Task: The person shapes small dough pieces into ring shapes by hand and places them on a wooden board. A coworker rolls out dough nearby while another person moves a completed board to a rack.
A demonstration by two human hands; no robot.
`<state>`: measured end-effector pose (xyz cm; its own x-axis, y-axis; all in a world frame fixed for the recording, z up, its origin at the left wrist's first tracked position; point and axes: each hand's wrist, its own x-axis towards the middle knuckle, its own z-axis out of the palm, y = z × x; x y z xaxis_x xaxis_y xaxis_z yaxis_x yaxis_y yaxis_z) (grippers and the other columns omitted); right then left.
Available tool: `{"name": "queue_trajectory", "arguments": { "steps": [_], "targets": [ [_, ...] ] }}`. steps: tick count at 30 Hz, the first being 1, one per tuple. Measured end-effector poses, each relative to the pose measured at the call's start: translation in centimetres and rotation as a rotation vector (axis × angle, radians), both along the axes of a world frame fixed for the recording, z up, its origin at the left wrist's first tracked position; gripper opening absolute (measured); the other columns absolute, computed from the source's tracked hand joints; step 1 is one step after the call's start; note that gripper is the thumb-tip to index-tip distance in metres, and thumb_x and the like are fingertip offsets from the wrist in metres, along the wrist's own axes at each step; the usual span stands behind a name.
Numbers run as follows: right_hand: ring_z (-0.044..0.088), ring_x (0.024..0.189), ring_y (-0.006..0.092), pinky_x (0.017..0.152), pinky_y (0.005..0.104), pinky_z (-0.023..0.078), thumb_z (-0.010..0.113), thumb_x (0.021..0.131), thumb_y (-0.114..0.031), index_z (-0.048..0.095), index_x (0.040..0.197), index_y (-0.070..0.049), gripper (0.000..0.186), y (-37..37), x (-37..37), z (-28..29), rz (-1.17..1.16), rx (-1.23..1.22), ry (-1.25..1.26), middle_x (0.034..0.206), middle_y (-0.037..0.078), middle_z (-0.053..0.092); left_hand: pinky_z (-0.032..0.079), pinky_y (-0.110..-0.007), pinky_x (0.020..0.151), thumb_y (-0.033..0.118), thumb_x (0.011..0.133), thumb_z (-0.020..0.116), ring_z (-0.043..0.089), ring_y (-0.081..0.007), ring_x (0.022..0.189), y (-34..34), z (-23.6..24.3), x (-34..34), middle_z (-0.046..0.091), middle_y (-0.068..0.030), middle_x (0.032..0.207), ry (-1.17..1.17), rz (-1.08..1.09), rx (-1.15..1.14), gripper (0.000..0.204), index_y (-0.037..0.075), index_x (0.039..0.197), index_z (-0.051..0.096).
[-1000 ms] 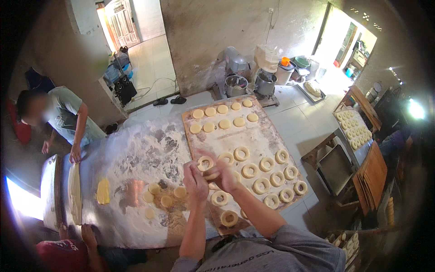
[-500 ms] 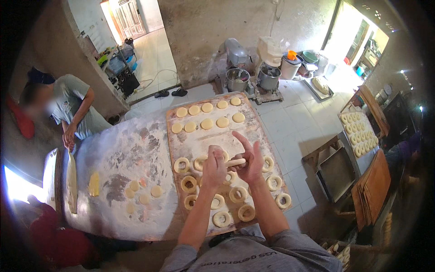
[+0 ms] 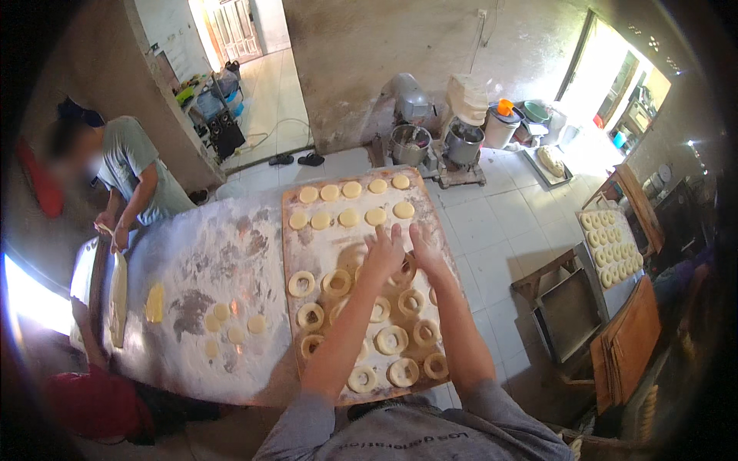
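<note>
My left hand is over the floured wooden board, fingers stretched forward toward the nearer row of flat dough discs. Close beside it, my right hand also has its fingers extended, and neither hand visibly holds anything. A dough ring lies just below and between my hands, partly covered by them. Nearer to me, several more dough rings lie in rough rows, some hidden under my forearms. Two rows of uncut round discs occupy the far part of the board.
Left of the board, a floured table holds small dough rounds, a yellow piece and a long dough strip. A co-worker handles the strip; another person in red reaches in. Mixers stand beyond; a tray of rings sits right.
The dough ring that was stretched between my raised hands is out of them. Both hands have moved forward over the board. The person in red now has an arm at the table edge.
</note>
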<state>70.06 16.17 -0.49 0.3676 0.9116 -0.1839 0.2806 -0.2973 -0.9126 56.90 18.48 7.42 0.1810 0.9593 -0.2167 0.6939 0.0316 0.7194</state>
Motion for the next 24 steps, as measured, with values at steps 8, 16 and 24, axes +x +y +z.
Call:
{"name": "queue_trajectory", "arguments": {
  "steps": [8, 16, 24],
  "targets": [
    [0.053, 0.118, 0.0454, 0.097, 0.0603, 0.038, 0.065, 0.079, -0.051, 0.002, 0.154, -0.015, 0.104, -2.1, -0.8, 1.6, 0.181, -0.3, -0.662, 0.125, 0.033, 0.054, 0.025, -0.055, 0.111, 0.026, 0.083, 0.063, 0.026, -0.0459, 0.139, 0.3, -1.7, -1.9, 0.023, -0.0329, 0.149, 0.419, -0.284, -0.063, 0.077, 0.007, 0.147, 0.024],
    [0.05, 0.118, 0.0457, 0.101, 0.0565, 0.035, 0.068, 0.081, -0.04, 0.0, 0.153, -0.016, 0.103, -1.5, -4.3, 3.1, 0.12, -0.353, -0.727, 0.127, 0.029, 0.054, 0.034, -0.058, 0.101, 0.029, 0.083, 0.066, 0.041, -0.0455, 0.127, 0.2, -4.1, -4.6, 0.037, -0.0315, 0.139, 0.31, -0.283, 0.124, 0.081, 0.01, 0.149, 0.025],
    [0.06, 0.102, 0.0365, 0.09, 0.0451, 0.046, 0.063, 0.086, -0.022, 0.058, 0.122, -0.009, 0.039, -1.4, -25.1, 4.2, 0.794, 0.089, -0.387, 0.104, 0.021, 0.063, 0.045, -0.046, 0.092, 0.023, 0.085, 0.062, 0.054, -0.0414, 0.111, -6.2, -6.0, -25.8, 0.055, -0.0308, 0.114, 0.019, 0.319, 0.408, 0.044, -0.002, 0.12, 0.054]
  ]
}}
